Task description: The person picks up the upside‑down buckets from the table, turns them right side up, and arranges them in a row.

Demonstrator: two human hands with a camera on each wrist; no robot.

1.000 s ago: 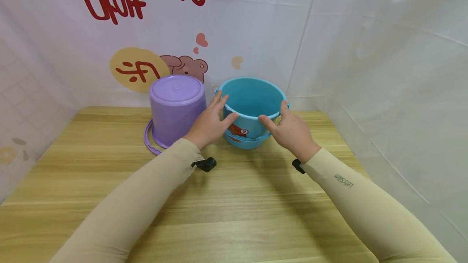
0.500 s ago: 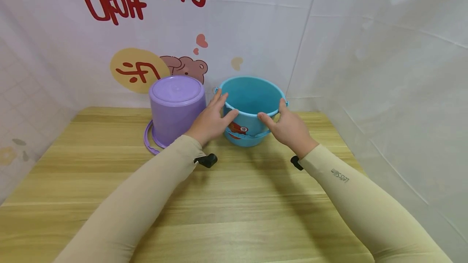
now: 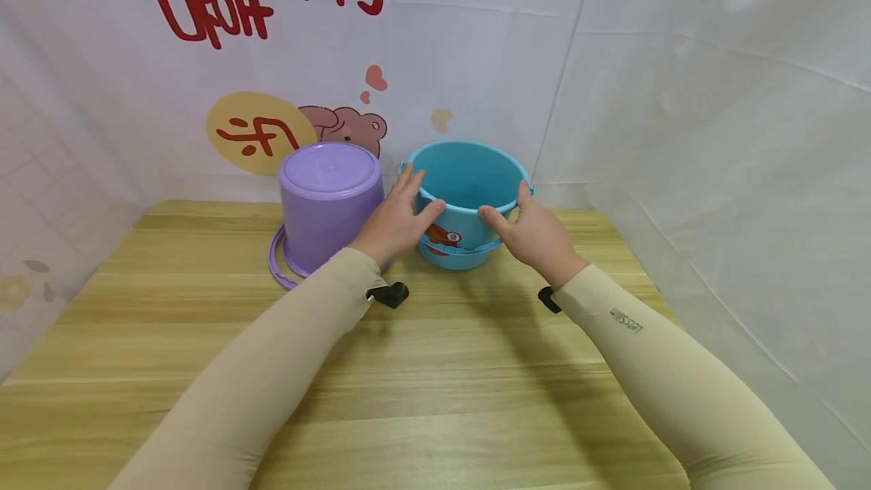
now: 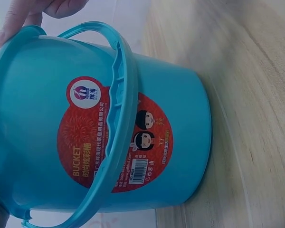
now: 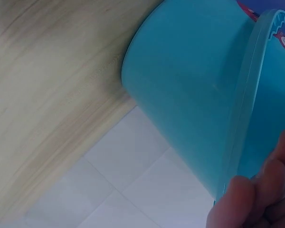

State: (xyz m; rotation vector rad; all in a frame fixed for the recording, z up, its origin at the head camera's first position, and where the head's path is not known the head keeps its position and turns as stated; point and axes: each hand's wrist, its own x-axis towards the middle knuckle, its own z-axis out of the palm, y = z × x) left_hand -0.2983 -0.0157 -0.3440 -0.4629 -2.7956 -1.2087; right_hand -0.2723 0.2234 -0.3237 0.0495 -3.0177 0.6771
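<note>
A light-blue plastic bucket (image 3: pixel 457 257) stands upright on the wooden table (image 3: pixel 422 399), mouth up. Its carrying handle (image 4: pixel 115 118) hangs down across the red label (image 4: pixel 80 135) on the front. My left hand (image 3: pixel 395 219) holds the bucket's rim at the left, thumb at the front edge. On the opposite side, my right hand (image 3: pixel 537 233) grips the rim, with curled fingers (image 5: pixel 270 178) showing in the right wrist view. Close beside my left hand is an upside-down purple bucket (image 3: pixel 330 210), its handle (image 3: pixel 274 259) lying on the table.
Behind the buckets hangs a white backdrop (image 3: pixel 490 59) with red lettering and a cartoon bear. White sheeting (image 3: pixel 748 172) closes off the right side, and a pale patterned wall (image 3: pixel 48 195) stands at the left.
The blue bucket has shifted slightly away, towards the backdrop, with both hands still on its rim. My right hand has moved a little left with it. The purple bucket has stayed in place.
</note>
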